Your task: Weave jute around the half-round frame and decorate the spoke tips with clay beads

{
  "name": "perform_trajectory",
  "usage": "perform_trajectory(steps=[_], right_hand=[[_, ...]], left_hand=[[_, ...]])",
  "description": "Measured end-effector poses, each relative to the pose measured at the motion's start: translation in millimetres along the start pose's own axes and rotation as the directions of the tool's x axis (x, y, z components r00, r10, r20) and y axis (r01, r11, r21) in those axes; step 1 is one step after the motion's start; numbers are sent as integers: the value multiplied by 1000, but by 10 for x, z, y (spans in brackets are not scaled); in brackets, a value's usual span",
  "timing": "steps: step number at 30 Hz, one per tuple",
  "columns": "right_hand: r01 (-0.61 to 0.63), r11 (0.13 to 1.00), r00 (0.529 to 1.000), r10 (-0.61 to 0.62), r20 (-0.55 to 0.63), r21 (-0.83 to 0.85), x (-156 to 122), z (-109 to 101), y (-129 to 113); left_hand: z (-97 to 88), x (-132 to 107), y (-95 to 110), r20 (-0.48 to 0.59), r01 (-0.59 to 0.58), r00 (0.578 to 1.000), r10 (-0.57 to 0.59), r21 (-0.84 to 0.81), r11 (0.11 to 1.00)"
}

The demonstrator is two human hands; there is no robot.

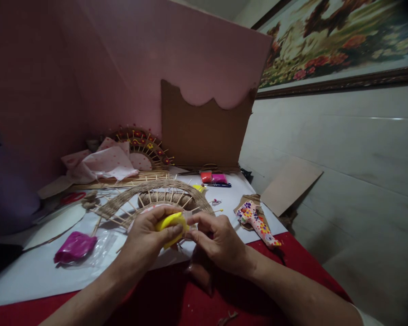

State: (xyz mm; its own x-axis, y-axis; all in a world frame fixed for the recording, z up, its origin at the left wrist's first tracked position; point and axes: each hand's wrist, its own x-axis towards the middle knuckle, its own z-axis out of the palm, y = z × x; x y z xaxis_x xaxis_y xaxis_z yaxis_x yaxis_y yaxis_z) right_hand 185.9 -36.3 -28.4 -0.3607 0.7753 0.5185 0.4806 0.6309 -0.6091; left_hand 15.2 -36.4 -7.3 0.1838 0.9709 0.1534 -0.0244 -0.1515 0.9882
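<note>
My left hand (144, 237) is closed round a soft yellow lump that looks like modelling clay (172, 221), the thumb pressed on its front. At its right end, the fingers of my right hand (219, 237) pinch the clear plastic wrapper (189, 217) around it. Just behind both hands lies a half-round fan of thin sticks with a twine-woven band (149, 186); my hands hide part of its lower side. A roll of twine (166, 199) shows through the sticks. To the left, a magenta clay packet (75, 246) rests in clear plastic on the white sheet.
Farther back stand a decorated half-round piece (156, 151), crumpled pink cloth (105, 160) and a cut cardboard sheet (207, 131). Orange and magenta packets (212, 177) lie near a dark pen. A flower-patterned glue gun (256, 219) sits on cardboard at right, near the red cloth (313, 267).
</note>
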Motion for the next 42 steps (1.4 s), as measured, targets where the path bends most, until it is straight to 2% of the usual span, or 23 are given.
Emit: perform_trajectory(steps=[2, 7, 12, 16, 20, 26, 29, 33, 39, 42], right_hand=[[-4, 999, 1000, 3, 16, 44, 1, -6, -1], [0, 996, 999, -5, 54, 92, 0, -39, -22], [-2, 995, 999, 6, -35, 104, 9, -39, -21], [63, 993, 997, -58, -58, 96, 10, -22, 10], [107, 991, 986, -96, -136, 77, -3, -11, 34], [153, 983, 987, -147, -67, 105, -12, -24, 9], [67, 995, 996, -62, -61, 76, -8, -31, -10], [-13, 990, 993, 28, -111, 139, 6, -21, 1], [23, 999, 995, -20, -101, 31, 14, -6, 21], [23, 999, 997, -20, -71, 42, 13, -8, 5]], left_hand=[[2, 2, 2, -4, 19, 1000, -19, -33, 999], [-4, 7, -8, 66, 49, 997, -44, -81, 995], [-38, 23, -72, 85, 74, 994, -66, -96, 993], [-54, 26, -100, 119, 123, 987, -106, -139, 983], [-53, 19, -110, 165, 155, 978, -125, -184, 971], [-51, 25, -138, 244, 245, 951, -188, -230, 942], [-45, 26, -120, 239, 256, 951, -197, -245, 935], [-48, 24, -79, 215, 233, 960, -181, -247, 940], [-56, 28, -87, 161, 226, 968, -192, -229, 947], [-47, 25, -97, 169, 232, 966, -198, -216, 948]])
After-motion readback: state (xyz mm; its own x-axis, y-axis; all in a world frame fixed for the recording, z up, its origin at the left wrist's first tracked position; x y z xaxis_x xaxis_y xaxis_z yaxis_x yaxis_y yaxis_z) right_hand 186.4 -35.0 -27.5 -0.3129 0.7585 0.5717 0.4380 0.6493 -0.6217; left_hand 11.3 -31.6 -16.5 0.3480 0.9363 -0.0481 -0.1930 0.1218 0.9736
